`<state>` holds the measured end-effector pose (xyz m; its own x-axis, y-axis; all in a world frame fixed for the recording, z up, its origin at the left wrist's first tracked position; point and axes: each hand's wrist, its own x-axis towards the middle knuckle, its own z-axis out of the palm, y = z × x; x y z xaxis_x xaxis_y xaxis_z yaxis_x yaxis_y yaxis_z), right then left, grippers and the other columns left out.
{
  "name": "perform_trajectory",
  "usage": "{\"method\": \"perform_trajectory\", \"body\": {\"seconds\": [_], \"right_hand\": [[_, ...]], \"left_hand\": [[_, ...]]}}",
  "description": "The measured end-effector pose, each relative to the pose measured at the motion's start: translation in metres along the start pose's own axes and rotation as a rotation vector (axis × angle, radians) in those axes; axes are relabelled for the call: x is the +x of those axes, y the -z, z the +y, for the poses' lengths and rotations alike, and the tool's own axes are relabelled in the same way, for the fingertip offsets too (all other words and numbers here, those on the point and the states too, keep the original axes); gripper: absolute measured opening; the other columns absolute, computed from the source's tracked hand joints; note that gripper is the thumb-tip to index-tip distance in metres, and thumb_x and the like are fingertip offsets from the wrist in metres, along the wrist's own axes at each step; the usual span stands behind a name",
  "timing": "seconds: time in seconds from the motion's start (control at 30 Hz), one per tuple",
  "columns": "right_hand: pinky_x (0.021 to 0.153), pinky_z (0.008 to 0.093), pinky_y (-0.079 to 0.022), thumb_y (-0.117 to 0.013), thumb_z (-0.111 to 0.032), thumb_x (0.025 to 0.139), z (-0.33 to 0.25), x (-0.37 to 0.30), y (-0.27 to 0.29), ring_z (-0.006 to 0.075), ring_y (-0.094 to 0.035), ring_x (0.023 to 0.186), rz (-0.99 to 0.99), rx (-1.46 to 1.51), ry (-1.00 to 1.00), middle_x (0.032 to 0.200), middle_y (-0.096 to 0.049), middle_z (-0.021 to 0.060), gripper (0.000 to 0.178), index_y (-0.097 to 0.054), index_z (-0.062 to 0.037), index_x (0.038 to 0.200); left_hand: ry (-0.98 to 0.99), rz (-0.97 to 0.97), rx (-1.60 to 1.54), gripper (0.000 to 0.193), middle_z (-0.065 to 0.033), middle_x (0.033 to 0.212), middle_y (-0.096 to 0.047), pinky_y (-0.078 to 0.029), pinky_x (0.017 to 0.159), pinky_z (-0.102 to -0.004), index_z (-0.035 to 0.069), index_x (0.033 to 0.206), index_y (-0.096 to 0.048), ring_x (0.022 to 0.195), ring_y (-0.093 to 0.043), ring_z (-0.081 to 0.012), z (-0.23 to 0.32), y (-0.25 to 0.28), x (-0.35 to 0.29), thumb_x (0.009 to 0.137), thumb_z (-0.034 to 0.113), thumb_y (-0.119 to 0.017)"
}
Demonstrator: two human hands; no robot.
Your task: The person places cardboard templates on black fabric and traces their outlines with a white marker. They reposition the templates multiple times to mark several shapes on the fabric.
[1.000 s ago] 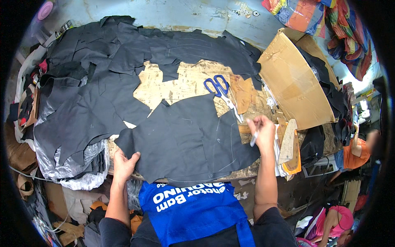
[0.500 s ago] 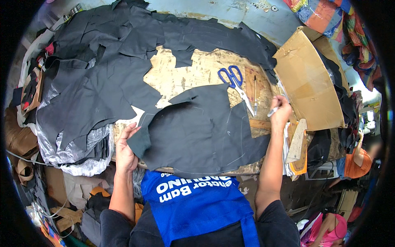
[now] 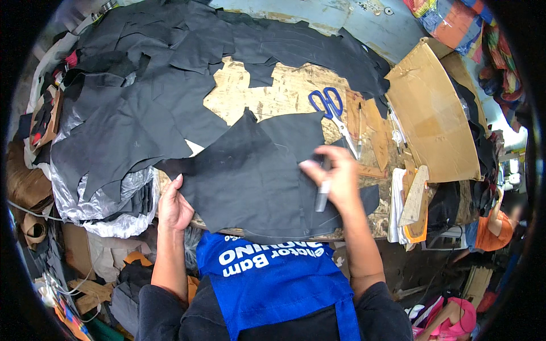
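A large black leather-like piece (image 3: 250,176) with faint pale lines lies before me at the table's front edge, its upper part raised into a peak. My left hand (image 3: 176,206) grips its left edge, thumb on top and the other fingers partly hidden. Over the piece's right part is my right hand (image 3: 339,173), blurred by motion, its fingers closed around a whitish pen-like tool (image 3: 322,196) that points toward me. I cannot tell whether those fingers also pinch the material. Blue-handled scissors (image 3: 335,116) lie just beyond this hand, with a pen (image 3: 360,122) beside them.
More black pieces (image 3: 136,113) cover the left and far table. Bare wood (image 3: 307,85) shows in the middle. At right stand a cardboard box (image 3: 435,113) and some flat templates (image 3: 414,199). A plastic-wrapped stack (image 3: 122,210) is at left. A person in orange (image 3: 493,230) is far right.
My right hand has moved left from beside the box to over the black piece. The piece's left part, folded before, now spreads wider and rises to a peak. My left hand stays near its edge.
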<state>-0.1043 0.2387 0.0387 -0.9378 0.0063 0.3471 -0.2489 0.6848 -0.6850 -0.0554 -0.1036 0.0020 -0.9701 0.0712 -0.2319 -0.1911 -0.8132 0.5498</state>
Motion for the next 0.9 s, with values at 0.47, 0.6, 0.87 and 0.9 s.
{"method": "perform_trajectory", "body": {"seconds": [0.47,0.6,0.87,0.9], "right_hand": [[0.052,0.0275,-0.041,-0.072,-0.003,0.075,-0.027,0.013,0.021,0.0151,-0.052,0.053,-0.02,0.236,0.191,0.068,-0.059,0.006,0.015,-0.058,-0.0044,0.08],[0.053,0.0212,-0.038,-0.074,-0.005,0.076,-0.037,0.014,0.056,0.006,-0.048,0.057,0.053,0.249,0.251,0.071,-0.056,0.0019,0.02,-0.057,-0.002,0.084],[0.073,0.0345,-0.049,-0.078,-0.013,0.069,-0.017,0.027,0.07,0.0252,-0.062,0.082,-0.018,-0.006,0.255,0.093,-0.065,0.0106,0.032,-0.059,-0.0034,0.094],[0.077,0.0364,-0.048,-0.078,-0.015,0.07,-0.01,0.026,0.066,0.0269,-0.062,0.087,-0.012,-0.051,0.205,0.095,-0.065,0.0121,0.032,-0.059,-0.0031,0.094]], "left_hand": [[0.229,-0.198,-0.235,0.049,-0.0207,0.14,-0.041,-0.031,0.108,-0.0499,-0.003,0.138,-0.033,0.129,-0.041,-0.0339,0.009,-0.038,0.007,0.101,0.03,-0.035],[0.279,-0.355,-0.296,0.051,-0.0231,0.141,-0.038,-0.032,0.107,-0.0514,-0.004,0.139,-0.029,0.13,-0.039,-0.0366,0.012,-0.063,0.008,0.102,0.031,-0.03],[0.223,-0.042,-0.023,0.045,-0.0184,0.136,-0.045,-0.038,0.105,-0.0457,-0.002,0.138,-0.032,0.124,-0.047,-0.0302,0.005,-0.062,0.019,0.1,0.021,-0.039],[0.158,0.087,0.038,0.044,-0.0175,0.136,-0.045,-0.038,0.105,-0.0438,-0.001,0.138,-0.032,0.123,-0.048,-0.0287,0.002,-0.059,0.024,0.099,0.018,-0.042]]}}
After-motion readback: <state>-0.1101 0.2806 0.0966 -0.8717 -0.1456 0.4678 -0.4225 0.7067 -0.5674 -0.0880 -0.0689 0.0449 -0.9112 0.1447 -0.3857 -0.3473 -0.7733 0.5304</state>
